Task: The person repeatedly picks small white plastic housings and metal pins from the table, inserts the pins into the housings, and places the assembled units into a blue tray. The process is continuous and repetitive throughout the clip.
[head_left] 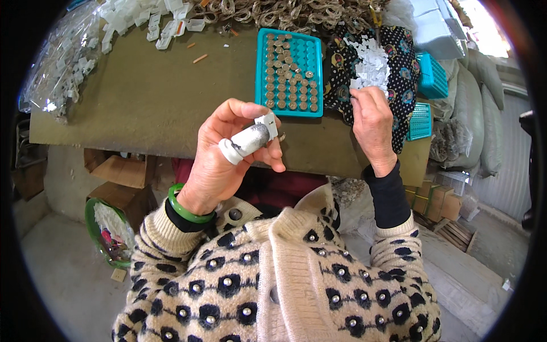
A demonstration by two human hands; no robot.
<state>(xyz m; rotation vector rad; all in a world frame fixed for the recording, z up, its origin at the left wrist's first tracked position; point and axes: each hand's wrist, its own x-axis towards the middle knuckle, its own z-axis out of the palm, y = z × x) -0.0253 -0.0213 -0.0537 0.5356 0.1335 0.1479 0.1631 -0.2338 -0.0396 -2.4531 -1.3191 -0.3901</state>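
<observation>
My left hand (228, 151) is raised over the table's near edge and holds a small white plastic piece (268, 123) between thumb and fingers; its taped forefinger is grey with dirt. A green bangle rings that wrist. My right hand (373, 122) rests fingers-down on a patterned black cloth (401, 68), at the edge of a heap of small white pieces (370, 65); whether it grips one is hidden. A teal compartment tray (289, 71) with several round metal parts lies on the table just beyond both hands.
Brown table (142, 97) with a clear bag of white parts (60, 62) at left and loose white parts (148, 20) at the back. More teal trays (430, 77) at right. Cardboard boxes (122, 171) and a green basket (105, 231) stand below left; sacks (476, 114) at right.
</observation>
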